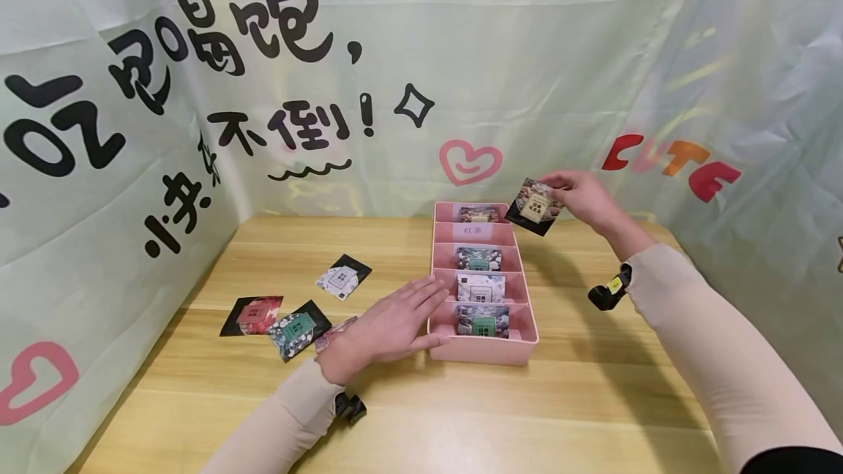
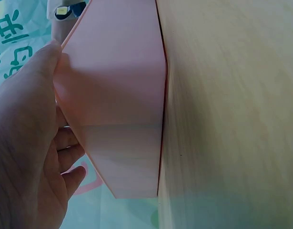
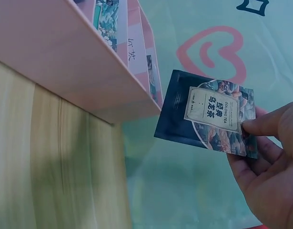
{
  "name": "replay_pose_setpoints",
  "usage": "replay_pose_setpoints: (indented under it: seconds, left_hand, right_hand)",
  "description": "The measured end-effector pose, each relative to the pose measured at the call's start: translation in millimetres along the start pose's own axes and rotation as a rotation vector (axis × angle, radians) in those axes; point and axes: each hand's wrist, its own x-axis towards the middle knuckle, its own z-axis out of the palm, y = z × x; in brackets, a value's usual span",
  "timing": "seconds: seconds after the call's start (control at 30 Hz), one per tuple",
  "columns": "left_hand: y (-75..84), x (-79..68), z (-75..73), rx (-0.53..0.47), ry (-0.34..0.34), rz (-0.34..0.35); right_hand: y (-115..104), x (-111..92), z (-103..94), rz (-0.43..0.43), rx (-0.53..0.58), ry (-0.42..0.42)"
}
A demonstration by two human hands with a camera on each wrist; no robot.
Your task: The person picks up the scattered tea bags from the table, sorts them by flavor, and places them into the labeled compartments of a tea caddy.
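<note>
My right hand (image 1: pixel 582 200) pinches an oolong tea bag sachet (image 3: pixel 215 114) by one end, thumb on its printed face. In the head view this sachet is raised beside the back right corner of a pink compartment box (image 1: pixel 484 350). Over the box's left rim lies my left hand (image 1: pixel 395 320), its fingers mostly straight and touching the edge. Inside the box, the rear compartment has a brown-patterned sachet (image 1: pixel 478 215). A paper label (image 1: pixel 473 231) shows in the one before it. Nearer sit a green-labelled sachet (image 1: pixel 479 259), a white one (image 1: pixel 481 288) and another green-labelled one (image 1: pixel 484 321).
Left of the box on the wooden table (image 1: pixel 494 415) lie a white-and-black sachet (image 1: pixel 342 278), a red one (image 1: pixel 253 315) and a green-labelled one (image 1: pixel 298 329). A pinkish sachet (image 1: pixel 334 333) is partly hidden by my left hand. Printed cloth (image 1: pixel 369 189) hangs around the table.
</note>
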Motion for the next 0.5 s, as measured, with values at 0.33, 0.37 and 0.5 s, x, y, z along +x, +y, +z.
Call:
replay_pose_setpoints:
  seconds: [0.33,0.37,0.5]
  left_hand:
    - [-0.6,-1.5,0.9,0.001,0.024,-0.001]
    - [-0.7,-1.5,1.0,0.002,0.026,0.003]
    - [-1.0,-1.3,0.6,0.004,0.036,0.016]
  right_hand:
    - [-7,17,16.0,0.018,0.024,0.011]
    - [-8,18,17.2,0.02,0.026,0.012]
    - [-10,24,21.1,0.031,0.045,0.029]
